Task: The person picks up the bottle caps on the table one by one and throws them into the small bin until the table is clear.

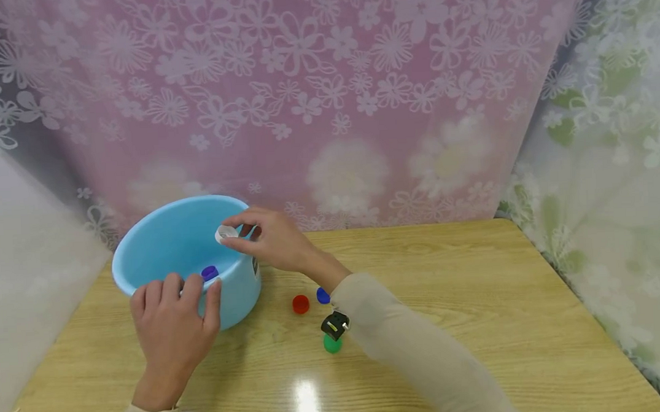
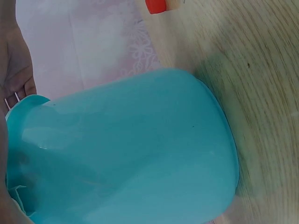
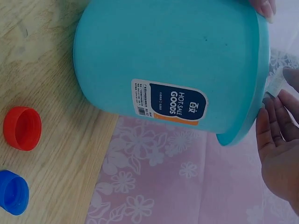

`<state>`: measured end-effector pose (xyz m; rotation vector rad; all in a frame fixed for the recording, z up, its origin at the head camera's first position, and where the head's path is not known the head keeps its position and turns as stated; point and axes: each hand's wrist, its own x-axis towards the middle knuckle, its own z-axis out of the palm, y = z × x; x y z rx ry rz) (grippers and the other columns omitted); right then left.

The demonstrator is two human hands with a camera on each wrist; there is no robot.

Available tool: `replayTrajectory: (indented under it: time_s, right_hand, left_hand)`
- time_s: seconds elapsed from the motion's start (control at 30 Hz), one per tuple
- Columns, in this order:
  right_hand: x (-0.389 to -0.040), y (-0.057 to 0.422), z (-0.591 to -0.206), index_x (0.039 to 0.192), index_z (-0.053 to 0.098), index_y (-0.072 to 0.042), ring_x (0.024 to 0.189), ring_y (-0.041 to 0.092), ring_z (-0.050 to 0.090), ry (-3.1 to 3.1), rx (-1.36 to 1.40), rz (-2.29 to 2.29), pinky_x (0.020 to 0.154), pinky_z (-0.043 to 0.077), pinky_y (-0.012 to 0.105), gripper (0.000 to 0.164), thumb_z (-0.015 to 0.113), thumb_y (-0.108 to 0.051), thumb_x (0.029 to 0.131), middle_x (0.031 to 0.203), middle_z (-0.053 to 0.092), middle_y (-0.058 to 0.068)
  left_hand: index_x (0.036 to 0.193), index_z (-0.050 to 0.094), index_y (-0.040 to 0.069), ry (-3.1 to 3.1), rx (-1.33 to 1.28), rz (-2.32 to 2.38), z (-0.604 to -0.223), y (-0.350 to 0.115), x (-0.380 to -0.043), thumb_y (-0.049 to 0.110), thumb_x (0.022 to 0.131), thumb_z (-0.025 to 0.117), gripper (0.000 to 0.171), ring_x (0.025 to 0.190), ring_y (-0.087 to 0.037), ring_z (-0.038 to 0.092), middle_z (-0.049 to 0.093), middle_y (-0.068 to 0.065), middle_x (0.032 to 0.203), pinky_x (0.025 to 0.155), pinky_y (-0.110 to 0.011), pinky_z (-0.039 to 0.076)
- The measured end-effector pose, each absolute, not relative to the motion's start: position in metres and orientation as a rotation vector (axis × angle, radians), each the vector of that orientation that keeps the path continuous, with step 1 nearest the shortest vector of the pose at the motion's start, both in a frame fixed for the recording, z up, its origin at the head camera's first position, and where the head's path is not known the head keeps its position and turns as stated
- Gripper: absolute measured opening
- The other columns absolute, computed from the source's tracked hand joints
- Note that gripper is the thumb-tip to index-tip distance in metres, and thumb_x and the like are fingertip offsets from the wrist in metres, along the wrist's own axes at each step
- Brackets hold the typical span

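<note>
Wood-grain table (image 1: 465, 267): we see left hand (image 1: 173, 323) gripping blue tub (image 1: 241, 294) by its near rim, likely for steadiness, right hand (image 1: 276, 238) pinching white cap (image 1: 224, 234) beside tub's right rim.

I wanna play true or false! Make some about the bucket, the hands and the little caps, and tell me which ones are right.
1. The right hand holds a white cap. True.
2. A purple cap lies inside the bucket. True.
3. A red cap and a blue cap sit on the table. True.
4. The left hand holds the red cap. False: it grips the bucket.
5. The green cap is in the bucket. False: it is on the table.
6. The bucket is yellow. False: it is light blue.
</note>
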<state>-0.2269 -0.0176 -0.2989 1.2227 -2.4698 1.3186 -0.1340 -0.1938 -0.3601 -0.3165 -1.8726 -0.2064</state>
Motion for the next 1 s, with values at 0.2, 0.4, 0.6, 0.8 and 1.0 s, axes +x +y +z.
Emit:
replayTrajectory:
  time_s: [0.2, 0.4, 0.6, 0.8, 1.0]
  right_hand:
    - [-0.223, -0.027, -0.297, 0.122, 0.065, -0.014, 0.083, -0.001, 0.054, -2.522, 1.269, 1.249, 0.069, 0.046, 0.016, 0.039, 0.064, -0.037, 0.091, 0.103, 0.062, -0.013]
    - [-0.225, -0.034, -0.3, 0.12, 0.067, -0.015, 0.084, 0.001, 0.053, -2.572, 1.269, 1.144, 0.067, 0.044, 0.015, 0.038, 0.062, -0.039, 0.091, 0.103, 0.063, -0.015]
    - [-0.224, -0.035, -0.302, 0.121, 0.066, -0.015, 0.089, 0.005, 0.055, -2.58, 1.246, 1.126, 0.073, 0.042, 0.015, 0.038, 0.061, -0.039, 0.092, 0.107, 0.064, -0.012]
    - [-0.221, -0.036, -0.305, 0.122, 0.065, -0.014, 0.089, 0.004, 0.055, -2.562, 1.207, 1.133, 0.075, 0.042, 0.013, 0.039, 0.064, -0.037, 0.091, 0.112, 0.065, -0.01]
    - [-0.22, -0.032, -0.304, 0.128, 0.061, -0.014, 0.098, 0.003, 0.055, -2.59, 1.216, 1.261, 0.079, 0.043, 0.015, 0.044, 0.065, -0.035, 0.09, 0.122, 0.062, -0.007]
  left_hand:
    - [0.072, 0.049, 0.003, -1.875, -0.321, -0.21, -0.36, -0.195, -0.134, 0.036, 0.093, 0.047, 0.04, 0.055, -0.036, 0.034, 0.038, -0.012, 0.063, 0.065, -0.051, 0.029]
    - [0.072, 0.049, 0.002, -1.868, -0.327, -0.208, -0.36, -0.197, -0.137, 0.036, 0.094, 0.046, 0.041, 0.056, -0.036, 0.034, 0.038, -0.013, 0.064, 0.065, -0.051, 0.029]
    - [0.073, 0.05, 0.002, -1.881, -0.32, -0.205, -0.362, -0.198, -0.138, 0.038, 0.094, 0.045, 0.042, 0.057, -0.036, 0.035, 0.039, -0.013, 0.064, 0.066, -0.052, 0.029]
    - [0.072, 0.05, 0.002, -1.883, -0.314, -0.207, -0.363, -0.199, -0.137, 0.038, 0.093, 0.045, 0.042, 0.057, -0.037, 0.036, 0.039, -0.013, 0.064, 0.067, -0.052, 0.03]
    - [0.073, 0.05, 0.002, -1.881, -0.313, -0.207, -0.363, -0.199, -0.136, 0.038, 0.093, 0.046, 0.041, 0.057, -0.037, 0.036, 0.04, -0.013, 0.064, 0.067, -0.052, 0.029]
